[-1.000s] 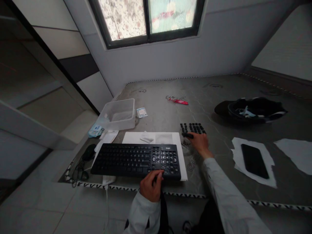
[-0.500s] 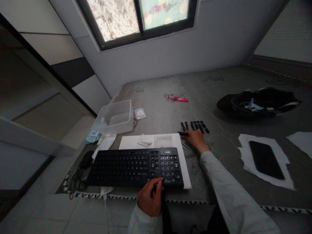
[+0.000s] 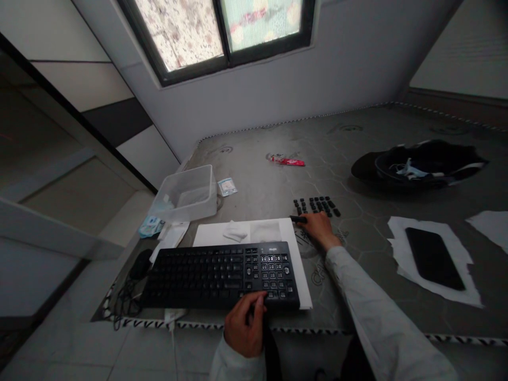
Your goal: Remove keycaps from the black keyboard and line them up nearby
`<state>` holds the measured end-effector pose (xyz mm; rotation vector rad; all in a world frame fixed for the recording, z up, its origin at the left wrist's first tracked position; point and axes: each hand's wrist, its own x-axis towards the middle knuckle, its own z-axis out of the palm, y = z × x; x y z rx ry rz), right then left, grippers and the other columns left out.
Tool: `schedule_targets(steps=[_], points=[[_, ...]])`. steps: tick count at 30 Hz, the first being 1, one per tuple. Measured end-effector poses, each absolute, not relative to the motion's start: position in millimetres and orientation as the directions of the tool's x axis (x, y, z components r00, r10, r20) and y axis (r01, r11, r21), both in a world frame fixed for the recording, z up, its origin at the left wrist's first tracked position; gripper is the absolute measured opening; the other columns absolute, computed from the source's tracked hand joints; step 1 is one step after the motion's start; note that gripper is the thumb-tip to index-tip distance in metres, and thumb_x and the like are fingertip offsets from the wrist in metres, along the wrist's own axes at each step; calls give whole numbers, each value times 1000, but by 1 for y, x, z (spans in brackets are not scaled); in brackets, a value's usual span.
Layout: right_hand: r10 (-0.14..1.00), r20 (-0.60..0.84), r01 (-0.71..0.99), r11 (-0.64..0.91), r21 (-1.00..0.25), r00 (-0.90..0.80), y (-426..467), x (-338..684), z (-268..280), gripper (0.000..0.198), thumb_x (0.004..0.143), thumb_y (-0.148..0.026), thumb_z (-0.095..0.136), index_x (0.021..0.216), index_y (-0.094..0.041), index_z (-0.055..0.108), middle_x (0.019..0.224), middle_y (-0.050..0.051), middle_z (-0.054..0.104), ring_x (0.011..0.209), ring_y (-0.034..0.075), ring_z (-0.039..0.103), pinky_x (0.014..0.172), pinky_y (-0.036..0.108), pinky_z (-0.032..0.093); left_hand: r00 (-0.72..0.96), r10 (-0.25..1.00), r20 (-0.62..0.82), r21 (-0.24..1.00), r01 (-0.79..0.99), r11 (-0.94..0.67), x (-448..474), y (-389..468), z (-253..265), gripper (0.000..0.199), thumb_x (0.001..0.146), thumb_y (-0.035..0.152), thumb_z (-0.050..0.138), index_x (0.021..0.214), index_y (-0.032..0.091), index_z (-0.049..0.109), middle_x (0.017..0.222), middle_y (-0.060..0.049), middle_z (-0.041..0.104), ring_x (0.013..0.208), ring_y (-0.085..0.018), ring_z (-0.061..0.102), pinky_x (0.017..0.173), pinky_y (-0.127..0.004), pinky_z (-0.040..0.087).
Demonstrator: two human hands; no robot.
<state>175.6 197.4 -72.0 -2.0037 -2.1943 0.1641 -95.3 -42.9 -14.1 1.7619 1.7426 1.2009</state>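
A black keyboard (image 3: 198, 275) lies near the front edge on a white sheet (image 3: 299, 270); many keycaps at its right end are off, leaving bare sockets. My left hand (image 3: 245, 324) rests at the keyboard's front edge, thumb and forefinger pinched together; anything between them is too small to make out. Beyond the sheet's right corner, my right hand (image 3: 317, 229) is closed on a short black stick-like tool (image 3: 297, 218), its kind unclear. Loose black keycaps (image 3: 315, 203) lie in rows just past that hand. A crumpled white cloth or tissue (image 3: 235, 232) sits on the sheet.
A clear plastic box (image 3: 186, 193) stands at the left, a small packet (image 3: 227, 187) beside it. A black mouse (image 3: 141, 263) with its cable is left of the keyboard. Farther back lies a red item (image 3: 288, 161). To the right are a black cap (image 3: 416, 164) and a phone (image 3: 434, 258) on white paper.
The whole view has shifted slightly. Both hands keep nearly the same place and hold; nothing has been taken up or let go.
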Motion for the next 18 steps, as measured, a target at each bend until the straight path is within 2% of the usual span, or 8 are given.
schedule_targets(steps=[7, 11, 18], points=[[995, 68, 975, 92, -201, -79, 199, 177, -77, 26, 86, -39, 61, 104, -26, 74, 93, 9, 75, 86, 23, 66, 80, 32, 37, -137, 945, 297, 779, 607, -158, -97, -43, -14, 29, 94, 40, 50, 92, 22, 72, 69, -1, 69, 59, -12, 64, 57, -19, 50], [994, 71, 974, 92, -205, -79, 201, 179, -81, 26, 85, -40, 63, 104, -26, 74, 92, 9, 75, 85, 23, 66, 80, 33, 37, -136, 947, 292, 778, 609, -152, -97, -43, -15, 28, 94, 40, 50, 93, 22, 72, 68, 0, 69, 54, -11, 61, 54, -18, 48], [994, 85, 969, 88, -232, -70, 203, 181, -82, 30, 85, -42, 63, 109, -27, 73, 96, 8, 75, 88, 24, 66, 82, 34, 38, -181, 925, 335, 777, 608, -163, -93, -42, -14, 32, 94, 42, 47, 88, 22, 73, 66, 0, 69, 56, -12, 63, 58, -19, 51]])
